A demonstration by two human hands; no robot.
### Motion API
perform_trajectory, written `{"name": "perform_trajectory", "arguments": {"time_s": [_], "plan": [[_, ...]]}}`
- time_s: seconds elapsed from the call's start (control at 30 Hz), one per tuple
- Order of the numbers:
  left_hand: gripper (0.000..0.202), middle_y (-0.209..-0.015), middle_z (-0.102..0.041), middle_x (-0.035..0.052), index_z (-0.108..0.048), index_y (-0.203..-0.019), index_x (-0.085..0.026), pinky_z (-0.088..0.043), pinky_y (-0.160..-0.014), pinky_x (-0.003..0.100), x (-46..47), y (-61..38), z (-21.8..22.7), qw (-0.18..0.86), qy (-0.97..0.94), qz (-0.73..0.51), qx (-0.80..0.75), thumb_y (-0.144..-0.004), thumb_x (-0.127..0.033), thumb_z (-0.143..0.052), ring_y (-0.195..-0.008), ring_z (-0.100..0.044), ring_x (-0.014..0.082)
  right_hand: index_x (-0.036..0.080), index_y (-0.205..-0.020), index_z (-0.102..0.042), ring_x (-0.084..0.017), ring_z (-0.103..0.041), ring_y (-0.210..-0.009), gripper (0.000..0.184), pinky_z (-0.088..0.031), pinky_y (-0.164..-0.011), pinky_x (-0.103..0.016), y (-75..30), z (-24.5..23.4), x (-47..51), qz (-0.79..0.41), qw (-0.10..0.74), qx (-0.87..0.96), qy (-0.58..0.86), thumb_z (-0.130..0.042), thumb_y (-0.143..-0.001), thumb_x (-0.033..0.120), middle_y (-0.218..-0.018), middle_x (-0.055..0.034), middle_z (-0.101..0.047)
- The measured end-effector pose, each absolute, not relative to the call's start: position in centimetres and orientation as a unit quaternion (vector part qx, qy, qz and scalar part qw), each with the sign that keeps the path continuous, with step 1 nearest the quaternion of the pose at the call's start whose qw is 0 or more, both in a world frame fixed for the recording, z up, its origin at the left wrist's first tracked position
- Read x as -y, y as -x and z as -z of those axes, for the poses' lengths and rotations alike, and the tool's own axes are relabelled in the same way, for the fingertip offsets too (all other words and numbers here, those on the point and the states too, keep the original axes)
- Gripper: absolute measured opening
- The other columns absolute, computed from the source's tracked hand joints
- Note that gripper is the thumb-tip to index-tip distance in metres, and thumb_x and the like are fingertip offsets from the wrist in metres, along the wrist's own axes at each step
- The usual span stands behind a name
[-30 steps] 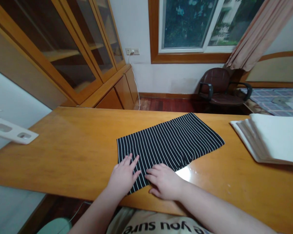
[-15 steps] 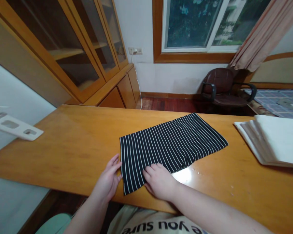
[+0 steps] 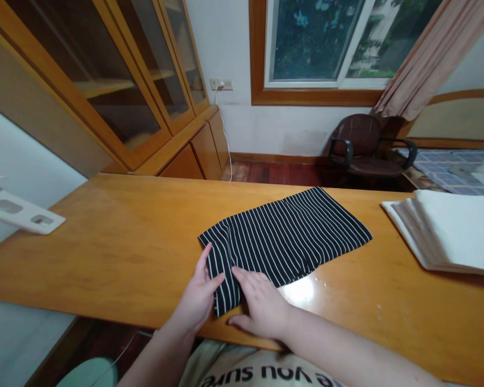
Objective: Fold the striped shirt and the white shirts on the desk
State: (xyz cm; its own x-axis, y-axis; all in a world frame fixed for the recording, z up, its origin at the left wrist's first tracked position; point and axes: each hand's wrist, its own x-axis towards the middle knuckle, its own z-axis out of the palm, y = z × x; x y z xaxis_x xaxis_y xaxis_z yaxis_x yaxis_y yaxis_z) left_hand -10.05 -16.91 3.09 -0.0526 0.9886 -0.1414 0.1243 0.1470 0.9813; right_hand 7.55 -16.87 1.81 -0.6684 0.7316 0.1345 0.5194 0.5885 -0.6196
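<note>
A black cloth with thin white stripes (image 3: 282,231) lies slantwise on the wooden table, folded to a long shape. My left hand (image 3: 199,293) has its left end, thumb on top and the other fingers at the edge and partly hidden beneath. That end is raised a little, and a crease runs between my hands. My right hand (image 3: 262,306) rests at the near edge of the cloth, fingers stretched toward the crease and thumb apart, low by the tabletop.
The wooden table (image 3: 125,242) spans the view. A stack of white folded sheets (image 3: 455,231) lies at the right. A white plastic piece with cut-outs (image 3: 24,209) juts in at the left. Beyond stand a glass-door cabinet (image 3: 145,118) and a brown armchair (image 3: 363,145).
My left hand has moved right and taken the cloth's left end, pushing it inward so a crease has formed. The fingers of my right hand have straightened.
</note>
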Motion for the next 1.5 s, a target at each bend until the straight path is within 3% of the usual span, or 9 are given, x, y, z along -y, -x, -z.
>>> {"name": "perform_trajectory", "arguments": {"time_s": [0.17, 0.27, 0.37, 0.5, 0.6, 0.7, 0.9, 1.07, 1.5], "plan": [[0.079, -0.155, -0.022, 0.0067, 0.008, -0.149, -0.028, -0.035, -0.111, 0.041, 15.3, 6.6, -4.9, 0.453, -0.590, -0.424, -0.517, -0.089, -0.027, -0.043, -0.138, -0.032, 0.0222, 0.010, -0.138, -0.036, -0.025, -0.050, -0.122, 0.063, -0.040, -0.102, -0.044, -8.1, -2.1, 16.4, -0.309, 0.331, 0.775, 0.441, -0.051, -0.078, 0.023, -0.134, -0.0178, -0.051], [0.083, -0.156, -0.018, 0.0091, 0.016, -0.148, -0.027, -0.035, -0.110, 0.042, 14.2, 4.7, -6.1, 0.435, -0.672, -0.385, -0.459, -0.090, -0.027, -0.044, -0.137, -0.032, 0.0241, 0.016, -0.126, -0.049, -0.023, -0.059, -0.108, 0.045, -0.048, -0.093, -0.040, -9.8, -2.7, 15.5, -0.343, 0.426, 0.693, 0.470, -0.046, -0.083, 0.025, -0.120, -0.0129, -0.062], [0.082, -0.154, -0.023, 0.0090, 0.001, -0.151, -0.028, -0.033, -0.110, 0.045, 12.9, 3.5, -7.2, 0.386, -0.771, -0.304, -0.405, -0.088, -0.032, -0.051, -0.136, -0.033, 0.0266, 0.021, -0.114, -0.056, -0.023, -0.062, -0.099, 0.034, -0.050, -0.085, -0.037, -13.2, -3.2, 14.4, -0.313, 0.469, 0.637, 0.525, -0.046, -0.082, 0.027, -0.110, -0.0089, -0.066], [0.060, -0.151, -0.033, 0.0060, -0.033, -0.144, -0.033, -0.030, -0.110, 0.051, 10.5, 3.3, -7.5, 0.271, -0.867, -0.178, -0.378, -0.087, -0.035, -0.054, -0.135, -0.033, 0.0277, 0.020, -0.091, -0.063, -0.026, -0.062, -0.088, 0.022, -0.047, -0.077, -0.037, -18.7, -2.8, 12.7, -0.181, 0.355, 0.631, 0.666, -0.046, -0.080, 0.028, -0.090, -0.0093, -0.068], [0.053, -0.148, -0.038, 0.0072, -0.044, -0.138, -0.028, -0.029, -0.110, 0.052, 8.4, 3.9, -6.1, 0.179, -0.882, -0.127, -0.416, -0.087, -0.030, -0.055, -0.135, -0.034, 0.0286, 0.020, -0.079, -0.062, -0.025, -0.062, -0.074, 0.020, -0.044, -0.064, -0.033, -21.4, -2.3, 11.6, -0.185, 0.227, 0.609, 0.738, -0.046, -0.080, 0.033, -0.075, -0.0080, -0.066], [0.048, -0.147, -0.039, 0.0083, -0.051, -0.133, -0.025, -0.022, -0.112, 0.052, 6.7, 4.5, -4.3, 0.108, -0.898, -0.093, -0.416, -0.086, -0.027, -0.057, -0.138, -0.029, 0.0292, 0.020, -0.085, -0.063, -0.023, -0.062, -0.073, 0.020, -0.042, -0.061, -0.030, -22.2, -1.8, 11.2, -0.208, 0.181, 0.603, 0.749, -0.047, -0.081, 0.033, -0.077, -0.0073, -0.067], [0.043, -0.150, -0.034, 0.0023, -0.052, -0.132, -0.029, -0.007, -0.115, 0.052, 6.4, 4.6, -2.4, 0.029, -0.953, -0.109, -0.281, -0.090, -0.021, -0.046, -0.142, -0.020, 0.0244, 0.019, -0.085, -0.062, -0.022, -0.062, -0.076, 0.018, -0.041, -0.064, -0.030, -21.9, -1.5, 10.8, -0.175, 0.166, 0.642, 0.728, -0.047, -0.081, 0.029, -0.082, -0.0076, -0.068], [0.042, -0.139, -0.050, 0.0047, -0.049, -0.134, -0.023, -0.021, -0.113, 0.041, 7.7, 3.3, -1.2, 0.084, -0.964, -0.081, -0.237, -0.092, -0.024, -0.042, -0.132, -0.040, 0.0185, 0.020, -0.081, -0.062, -0.021, -0.061, -0.080, 0.015, -0.042, -0.068, -0.029, -23.0, -0.9, 9.6, -0.191, 0.196, 0.672, 0.688, -0.048, -0.078, 0.025, -0.084, -0.0059, -0.068], [0.057, -0.139, -0.049, 0.0150, -0.045, -0.135, -0.006, -0.028, -0.109, 0.044, 14.2, -1.8, -2.0, 0.070, -0.961, -0.005, -0.269, -0.087, -0.037, -0.049, -0.127, -0.046, 0.0261, 0.020, -0.078, -0.064, -0.020, -0.059, -0.076, 0.014, -0.046, -0.072, -0.032, -25.5, 0.3, 6.1, -0.289, 0.256, 0.724, 0.571, -0.055, -0.076, 0.030, -0.078, -0.0019, -0.066]]}}
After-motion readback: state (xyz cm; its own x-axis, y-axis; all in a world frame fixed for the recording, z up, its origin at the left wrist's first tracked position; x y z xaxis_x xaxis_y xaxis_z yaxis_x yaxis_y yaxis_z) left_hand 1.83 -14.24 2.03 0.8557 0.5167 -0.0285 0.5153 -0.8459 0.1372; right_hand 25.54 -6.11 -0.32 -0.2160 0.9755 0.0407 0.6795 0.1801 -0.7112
